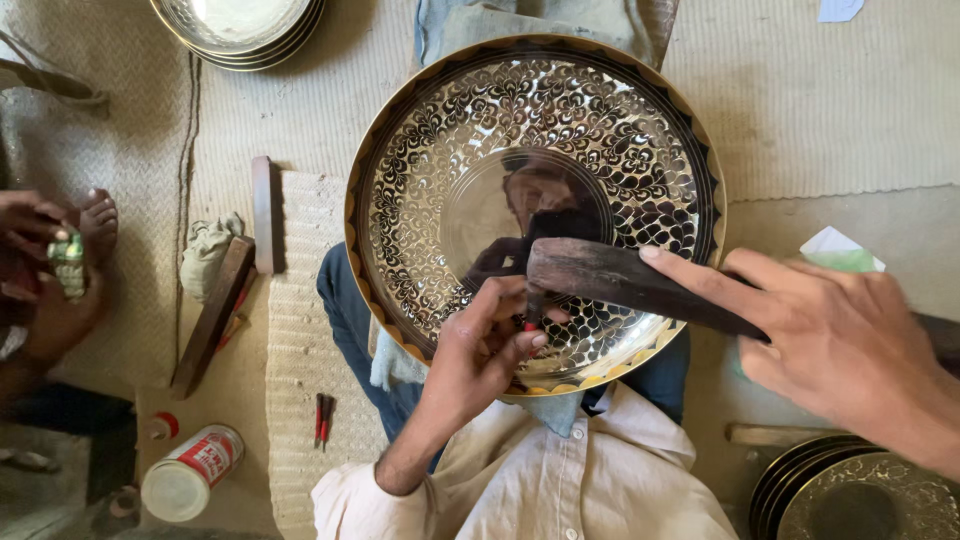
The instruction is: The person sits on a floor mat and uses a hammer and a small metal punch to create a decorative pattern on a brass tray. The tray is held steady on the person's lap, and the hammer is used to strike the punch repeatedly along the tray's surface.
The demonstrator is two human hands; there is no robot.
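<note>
The plate is lying across the person's lap, its wide band already covered with cut floral pattern; only the smooth centre is showing bare. The left hand is pinching a small chisel against the near band, while the right hand is gripping a dark mallet, fingers wrapped round it.

Tin can, stacked plates, wooden sticks
</note>
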